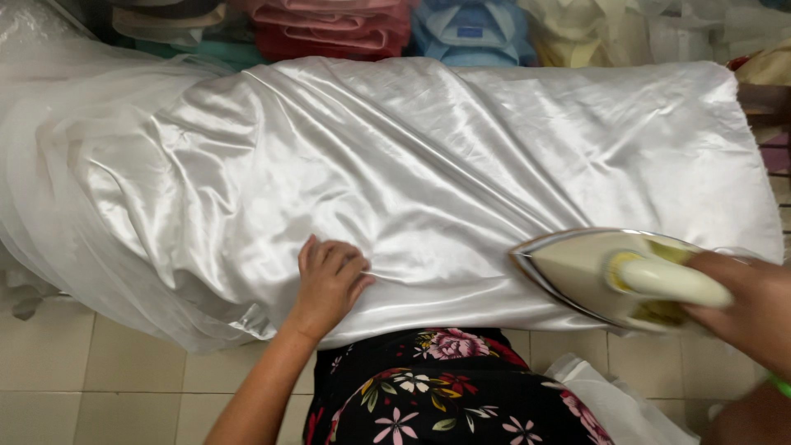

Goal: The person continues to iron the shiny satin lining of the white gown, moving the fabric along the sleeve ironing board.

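Lying crosswise over the padded ironing surface (762, 177), a sheet of white satin fabric (428, 173) is seen with its long axis running left to right, its folds slanting from upper left to lower right and its left end spilling off the edge toward the tiled floor (99, 371). The left hand (328, 282) is laid palm-down on the near edge of the cloth, its fingers (317, 254) spread slightly apart and pressed flat, nothing being clasped in them; a small pucker is gathered just beside the thumb. The right hand (746, 305) is wrapped round the pale handle of a cream and yellow-green iron (606, 276), the fingers being clamped on it. The iron is held at the lower right part of the fabric with its pointed nose directed left, toward the left hand; whether its soleplate touches the cloth cannot be told. The creased stretch between the two hands therefore lies to the left of the iron, nearer the right hand's tool than anything else. Behind the surface, stacks of folded garments (329, 29) in red, blue and cream are ranged; no containers are visible. A floral-print dark garment (445, 395) is worn by the person.
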